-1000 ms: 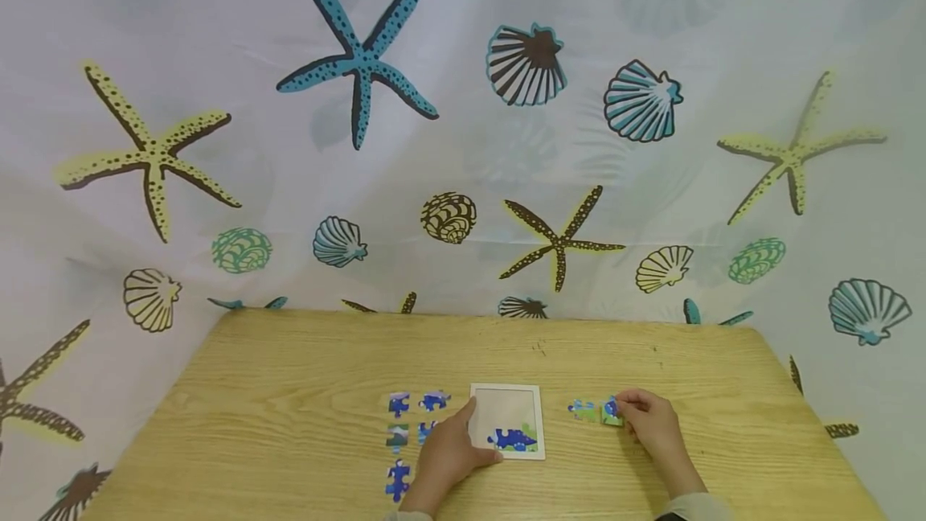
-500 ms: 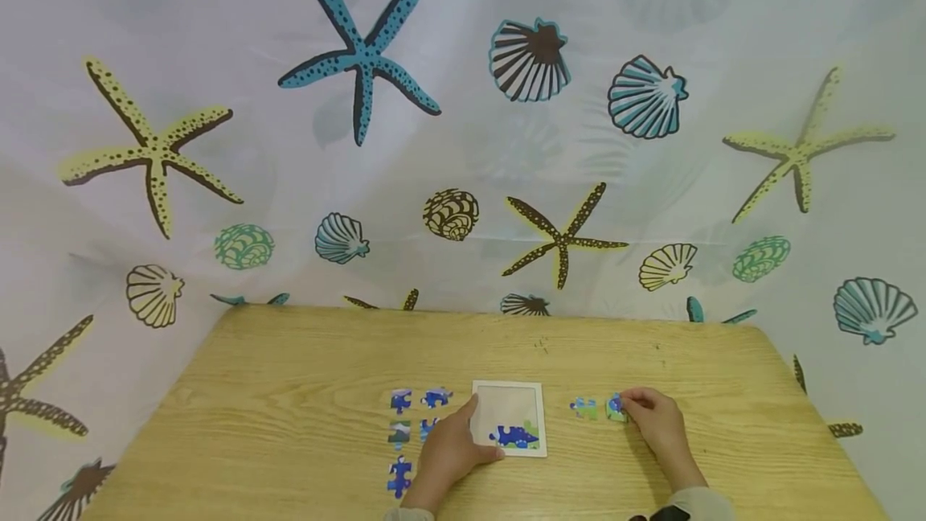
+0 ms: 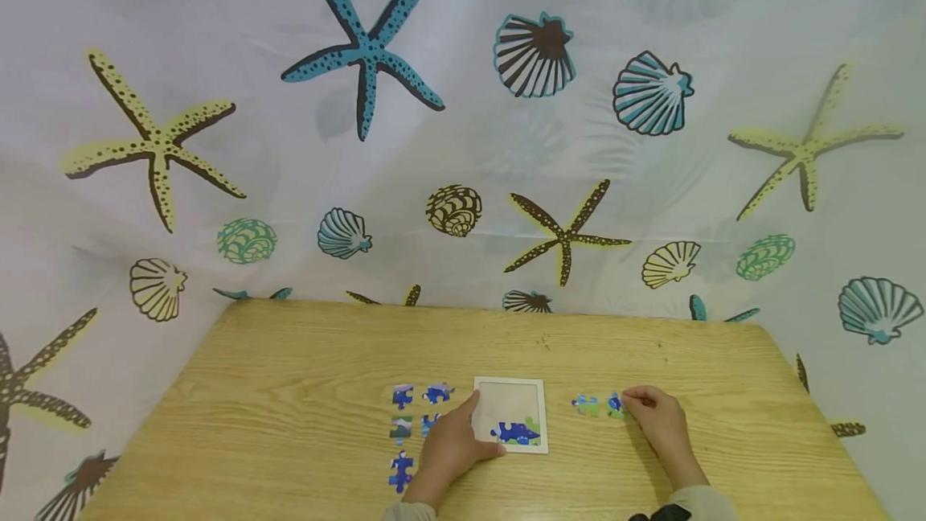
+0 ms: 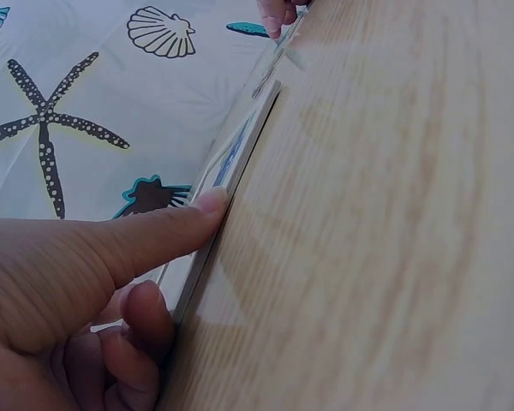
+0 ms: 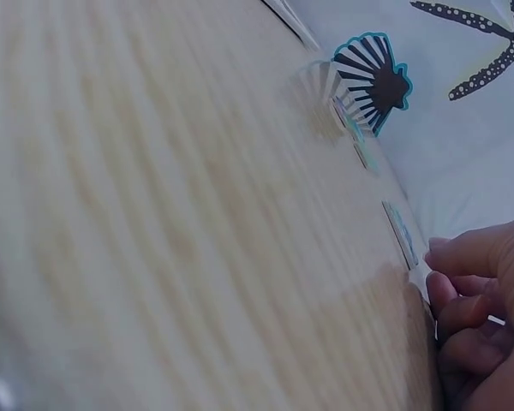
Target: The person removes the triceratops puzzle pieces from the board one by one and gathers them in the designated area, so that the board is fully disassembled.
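Observation:
My left hand (image 3: 450, 447) grips the lower-left corner of a small square white puzzle tray (image 3: 544, 408), its thumb on the near rim and index finger along the left side. Joined blue and green jigsaw pieces (image 3: 518, 432) lie in the tray's lower right. In the left wrist view the thumb (image 4: 211, 200) presses the tray's edge (image 4: 259, 128). To the right of the tray, my right hand (image 3: 657, 418) pinches the right edge of a blue-green jigsaw piece (image 3: 615, 404) low at the tabletop. The right wrist view has the fingertips (image 5: 439, 247) at that piece's end (image 5: 400, 234).
A second blue-green jigsaw piece (image 3: 585, 404) lies between the tray and my right hand. Several loose pieces, among them a dark blue one (image 3: 401, 471), lie left of the tray. A patterned curtain (image 3: 463, 127) hangs behind the wooden table (image 3: 304, 376).
The piece at my right hand has gone from tilted to nearly flat on the table. The left hand keeps its hold on the tray. The head view has shifted slightly.

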Demonstrator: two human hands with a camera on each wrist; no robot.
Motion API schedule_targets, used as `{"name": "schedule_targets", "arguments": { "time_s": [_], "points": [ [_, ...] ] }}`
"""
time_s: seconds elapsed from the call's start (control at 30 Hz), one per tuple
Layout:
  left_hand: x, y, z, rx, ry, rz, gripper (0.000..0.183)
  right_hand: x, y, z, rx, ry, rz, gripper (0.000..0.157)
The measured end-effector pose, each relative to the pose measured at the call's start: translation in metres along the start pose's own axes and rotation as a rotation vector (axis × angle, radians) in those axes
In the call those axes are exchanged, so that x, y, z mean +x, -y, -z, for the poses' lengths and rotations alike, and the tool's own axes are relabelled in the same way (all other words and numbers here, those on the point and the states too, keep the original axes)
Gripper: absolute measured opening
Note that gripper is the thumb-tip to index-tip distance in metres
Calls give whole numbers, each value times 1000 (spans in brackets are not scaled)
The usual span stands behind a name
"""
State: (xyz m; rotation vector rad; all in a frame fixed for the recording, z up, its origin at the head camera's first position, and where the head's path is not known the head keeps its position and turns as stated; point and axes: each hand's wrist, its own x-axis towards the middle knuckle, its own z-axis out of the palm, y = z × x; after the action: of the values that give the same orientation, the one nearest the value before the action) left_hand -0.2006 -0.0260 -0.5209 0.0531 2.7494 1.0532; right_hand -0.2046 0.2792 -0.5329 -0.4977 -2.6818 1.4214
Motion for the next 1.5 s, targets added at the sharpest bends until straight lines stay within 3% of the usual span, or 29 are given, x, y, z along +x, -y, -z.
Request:
{"name": "schedule_targets", "arguments": {
  "time_s": [0.33,0.5,0.77,1.1,1.37,1.5],
  "points": [
    [-1,1,0,-14,-7,-5,95,-2,4,-1,35,22,5,26],
    [0,2,-1,-22,-6,-6,95,-7,14,-6,99,21,77,28],
    [-2,0,2,-28,-5,-14,94,-18,34,-37,232,137,234,24],
    [-2,0,3,-26,-8,-20,94,-35,53,-82,300,225,259,19],
    [-2,0,4,-17,-6,-44,94,-56,79,-88,295,315,302,15],
    [-3,2,4,-18,-2,-52,94,-55,75,-92,280,355,321,18]
  ]
}}
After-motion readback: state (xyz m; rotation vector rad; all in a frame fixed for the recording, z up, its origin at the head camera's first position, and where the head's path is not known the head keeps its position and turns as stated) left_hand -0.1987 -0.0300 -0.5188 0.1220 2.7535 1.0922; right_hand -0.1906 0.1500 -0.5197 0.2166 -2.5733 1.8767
